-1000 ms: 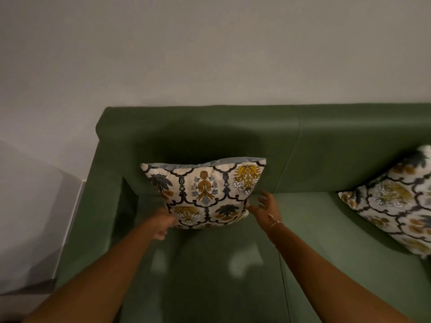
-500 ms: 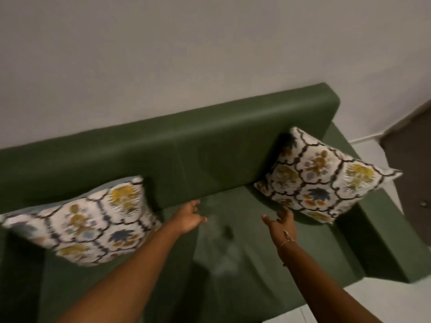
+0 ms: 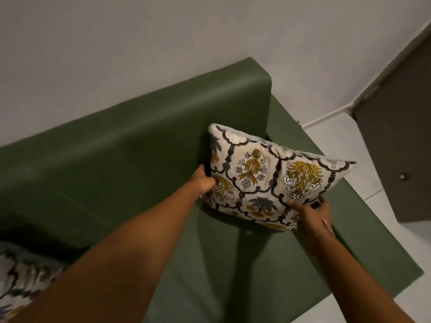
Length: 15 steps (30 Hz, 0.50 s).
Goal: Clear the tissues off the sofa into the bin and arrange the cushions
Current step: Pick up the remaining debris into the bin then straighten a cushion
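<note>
Green sofa (image 3: 130, 164); both hands grip a square floral cushion (image 3: 268, 178).

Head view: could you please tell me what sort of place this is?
Probably a home living room: a green sofa against a plain wall, patterned cushions, and a tiled floor.

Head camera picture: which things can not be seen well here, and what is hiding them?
- Second cushion, head view: blurred, cut by the left and bottom edges, partly behind the left arm.
- Left hand fingertips: tucked behind the patterned cushion.
- Right hand grip: fingers wrap the cushion's corner, contact underneath hidden.
- Small round thing on the dark panel: too small to name.
- Bin and tissues: not in view.
</note>
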Each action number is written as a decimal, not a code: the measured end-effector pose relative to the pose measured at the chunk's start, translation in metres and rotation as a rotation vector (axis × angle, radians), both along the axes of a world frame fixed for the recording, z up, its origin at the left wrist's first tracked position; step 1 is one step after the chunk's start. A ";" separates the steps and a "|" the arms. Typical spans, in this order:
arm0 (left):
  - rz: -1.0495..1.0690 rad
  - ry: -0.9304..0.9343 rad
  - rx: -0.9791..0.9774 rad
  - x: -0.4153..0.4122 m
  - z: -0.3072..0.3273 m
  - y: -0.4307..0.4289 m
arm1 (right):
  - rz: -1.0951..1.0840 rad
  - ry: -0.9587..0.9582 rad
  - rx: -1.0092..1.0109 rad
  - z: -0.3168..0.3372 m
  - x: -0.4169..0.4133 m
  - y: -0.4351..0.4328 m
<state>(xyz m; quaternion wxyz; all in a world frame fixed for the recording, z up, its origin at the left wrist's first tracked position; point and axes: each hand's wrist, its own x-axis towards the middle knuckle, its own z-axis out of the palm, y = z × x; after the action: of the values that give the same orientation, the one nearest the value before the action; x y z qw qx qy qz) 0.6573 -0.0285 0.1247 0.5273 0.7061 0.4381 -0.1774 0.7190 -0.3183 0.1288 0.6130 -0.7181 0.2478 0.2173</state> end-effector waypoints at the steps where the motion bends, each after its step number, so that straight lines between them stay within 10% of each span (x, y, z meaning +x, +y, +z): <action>1: 0.031 -0.017 -0.032 0.006 -0.005 -0.005 | 0.025 -0.013 0.028 -0.006 0.002 0.000; 15: 0.804 -0.284 -0.156 -0.126 0.002 -0.032 | 0.378 -0.153 0.094 0.015 -0.027 0.068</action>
<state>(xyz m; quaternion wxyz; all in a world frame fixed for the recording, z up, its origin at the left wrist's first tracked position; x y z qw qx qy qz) 0.5315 -0.0602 0.1262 0.6614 0.4546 0.5866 0.1086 0.6922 -0.2499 0.1435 0.6111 -0.7368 0.0508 0.2847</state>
